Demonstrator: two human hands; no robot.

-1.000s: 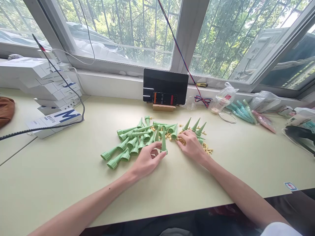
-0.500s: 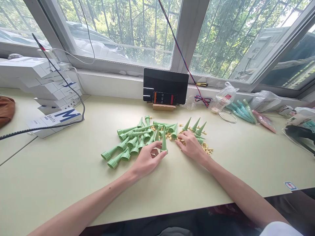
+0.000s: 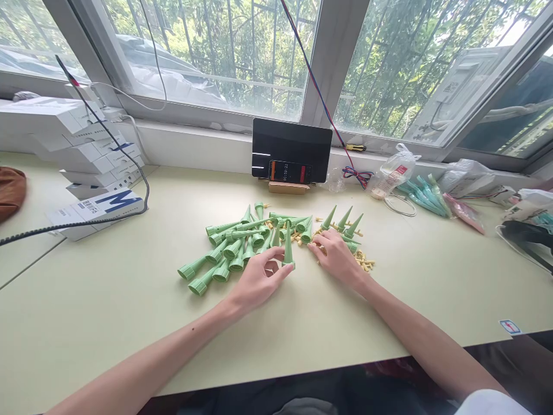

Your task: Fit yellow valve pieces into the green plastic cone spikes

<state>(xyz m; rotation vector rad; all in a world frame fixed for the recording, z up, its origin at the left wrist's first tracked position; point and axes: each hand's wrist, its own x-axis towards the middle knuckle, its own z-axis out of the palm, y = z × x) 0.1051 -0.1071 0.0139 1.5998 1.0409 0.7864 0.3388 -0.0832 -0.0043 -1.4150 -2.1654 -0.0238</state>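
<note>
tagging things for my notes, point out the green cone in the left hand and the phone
Held green cone (image 3: 288,248): head view, on its tapering spike.
Phone (image 3: 292,172): head view, on its lit screen.

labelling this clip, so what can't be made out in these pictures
Head: whether the right hand holds any yellow pieces; its own fingers block the view.
Head: the base of the green spike in the left hand, partly covered by that hand.
Head: full shape of the brown item, cut off by the left edge.
Head: fine print on the white boxes, too small.
</note>
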